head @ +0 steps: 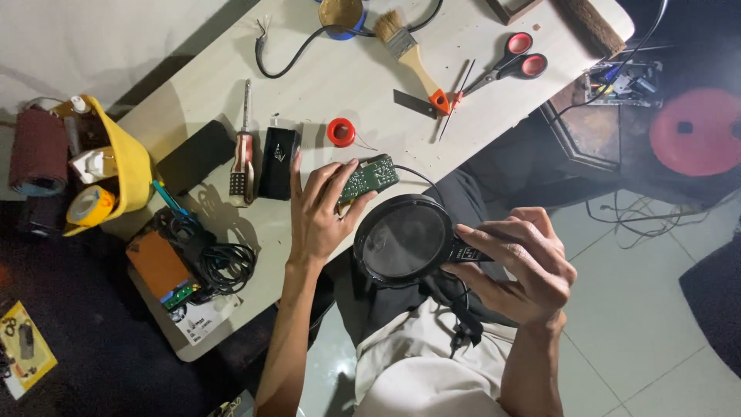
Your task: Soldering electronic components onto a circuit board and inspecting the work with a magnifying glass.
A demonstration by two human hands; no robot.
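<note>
Pale counter [340, 85], tools scattered; left hand [316, 212] grips the green board [369, 177] at its edge, right hand [521, 266] at four o'clock clutches the magnifier [404, 241] just below it.

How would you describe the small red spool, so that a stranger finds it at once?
Start at the pale wooden worktable. Near its front edge lies a black rectangular box, and the person's left hand holds a green circuit board. The small round red spool lies flat between them, just behind; it alone there is red and ring-shaped.
</note>
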